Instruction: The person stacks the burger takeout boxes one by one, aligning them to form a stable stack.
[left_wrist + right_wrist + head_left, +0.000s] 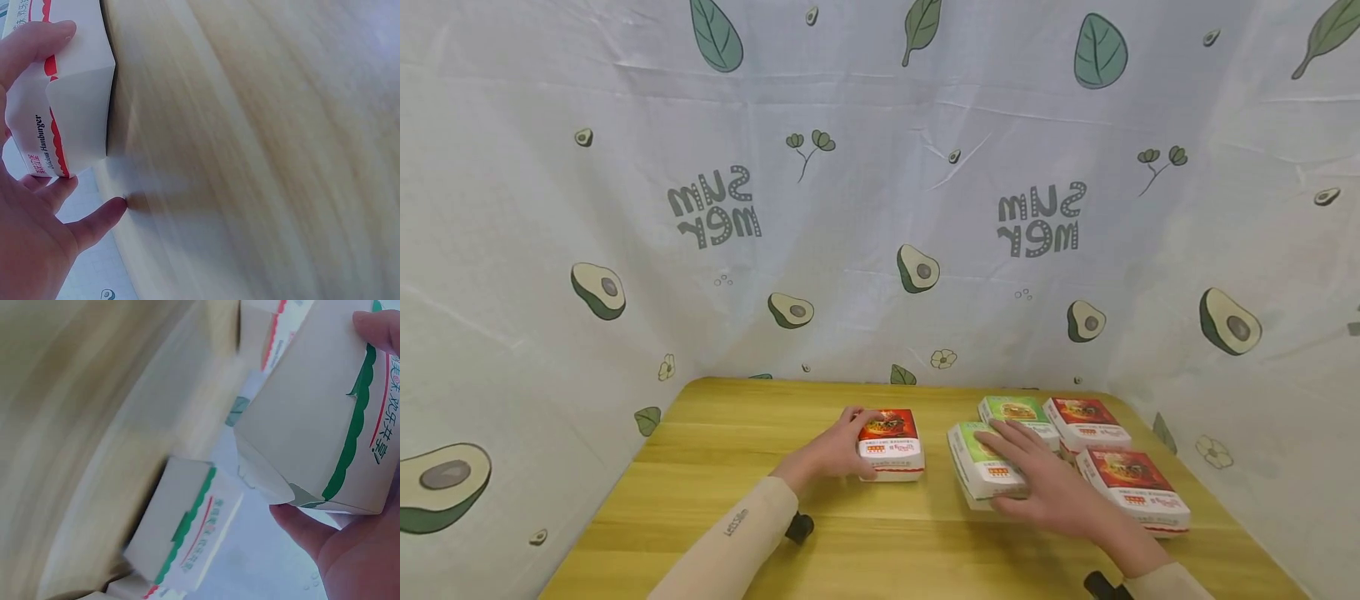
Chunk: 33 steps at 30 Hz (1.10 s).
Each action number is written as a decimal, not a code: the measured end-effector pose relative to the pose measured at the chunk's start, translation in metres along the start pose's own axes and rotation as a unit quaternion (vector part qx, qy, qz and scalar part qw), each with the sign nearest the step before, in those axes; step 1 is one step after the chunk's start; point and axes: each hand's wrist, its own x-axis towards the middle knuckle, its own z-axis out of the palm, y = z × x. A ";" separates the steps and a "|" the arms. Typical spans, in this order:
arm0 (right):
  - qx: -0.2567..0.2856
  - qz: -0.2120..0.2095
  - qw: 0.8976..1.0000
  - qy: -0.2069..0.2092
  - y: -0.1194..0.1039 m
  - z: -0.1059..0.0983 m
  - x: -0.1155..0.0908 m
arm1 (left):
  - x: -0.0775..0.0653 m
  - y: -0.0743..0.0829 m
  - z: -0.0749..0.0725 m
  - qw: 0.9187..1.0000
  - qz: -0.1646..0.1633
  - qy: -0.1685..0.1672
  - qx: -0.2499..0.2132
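Observation:
My left hand (831,450) grips a red-and-white hamburger box (892,457) at the middle of the wooden table. In the left wrist view the thumb lies over the box's white side (81,94), with fingers at its far end and one fingertip near the tabletop. My right hand (1051,487) holds a green-and-white hamburger box (981,471) by its sides, slightly tilted. A gap shows between this box's side (300,419) and the tabletop in the right wrist view. Just behind it stands a second green hamburger box (1018,408), partly covered by the right fingers.
Two more red hamburger boxes (1086,417) (1138,492) stand at the table's right side, one behind the other. The wooden table (722,467) ends at a white curtain (865,208) printed with avocados and leaves, which also hangs along both sides.

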 end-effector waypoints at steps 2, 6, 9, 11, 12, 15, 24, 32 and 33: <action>0.000 -0.008 1.000 0.004 -0.002 -0.001 0.004 | 0.000 0.000 0.000 1.000 0.002 0.000 -0.001; 0.000 -0.019 1.000 0.008 -0.007 -0.003 0.011 | 0.001 0.001 -0.001 1.000 0.005 -0.001 -0.002; -0.006 -0.024 1.000 0.013 -0.010 -0.005 0.016 | 0.001 0.000 -0.001 1.000 0.008 0.000 -0.004; -0.011 -0.029 0.999 0.017 -0.011 -0.007 0.019 | 0.002 0.000 -0.001 1.000 0.011 0.001 -0.003; -0.013 -0.032 0.999 0.020 -0.012 -0.007 0.020 | 0.002 -0.001 -0.001 1.000 0.012 0.003 -0.002; -0.019 -0.039 0.999 0.024 -0.014 -0.008 0.024 | 0.002 -0.001 0.000 1.000 0.015 0.006 -0.001; -0.028 -0.035 0.999 0.029 -0.020 -0.007 0.034 | 0.003 0.000 0.002 1.000 0.017 0.011 0.001; -0.030 -0.045 0.998 0.036 -0.024 -0.003 0.046 | 0.001 0.001 0.000 1.000 0.017 0.014 0.006; -0.029 -0.044 0.998 0.034 -0.025 -0.002 0.048 | 0.001 0.001 0.000 1.000 0.018 0.015 0.006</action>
